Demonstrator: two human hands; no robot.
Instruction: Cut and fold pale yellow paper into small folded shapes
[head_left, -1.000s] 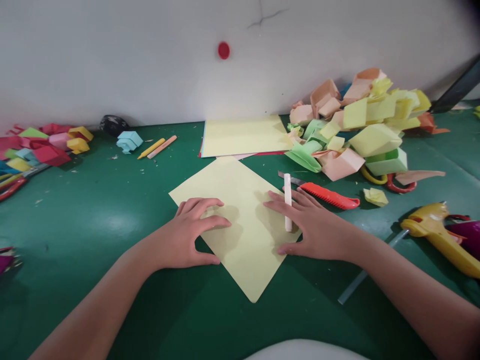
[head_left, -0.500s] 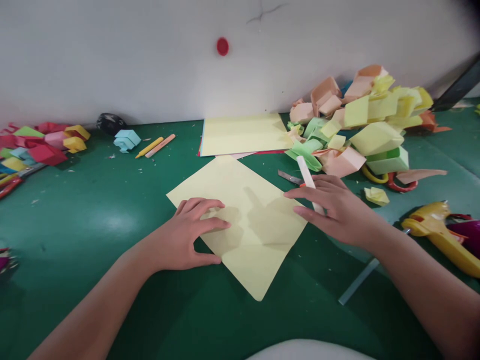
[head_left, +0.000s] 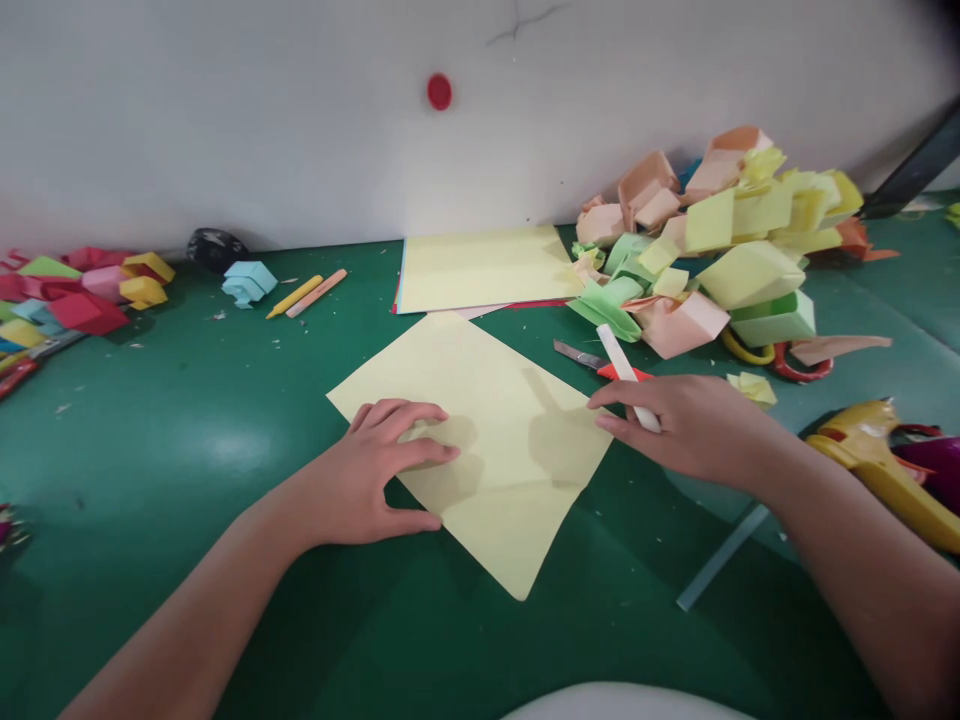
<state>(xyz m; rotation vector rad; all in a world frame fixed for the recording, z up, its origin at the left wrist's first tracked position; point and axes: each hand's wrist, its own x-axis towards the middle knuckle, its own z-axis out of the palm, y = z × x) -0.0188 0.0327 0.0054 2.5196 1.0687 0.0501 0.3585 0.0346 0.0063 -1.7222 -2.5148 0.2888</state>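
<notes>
A pale yellow sheet of paper (head_left: 495, 400) lies flat on the green tabletop, turned so one corner points toward me. My left hand (head_left: 375, 465) rests at its left edge, fingers spread over the sheet and thumb at the lower left edge. In my right hand (head_left: 675, 420) a short white stick (head_left: 628, 375) is held slanting up between the fingers. That hand's thumb and index finger are at the right corner of the sheet; whether they touch the paper I cannot tell. A red-handled craft knife (head_left: 581, 355) lies just beyond the right hand, its handle partly covered.
A stack of coloured paper (head_left: 487, 270) lies against the wall. Piled folded paper pieces (head_left: 705, 240) fill the back right, scissors (head_left: 802, 362) beneath. A yellow glue gun (head_left: 877, 450) with a clear glue stick (head_left: 720, 560) lies right. More folded pieces (head_left: 82, 290) sit left.
My right hand has shifted slightly right and down with the white stick, its fingers drawn closer together. More of the knife's red handle shows. My left hand has stayed in place.
</notes>
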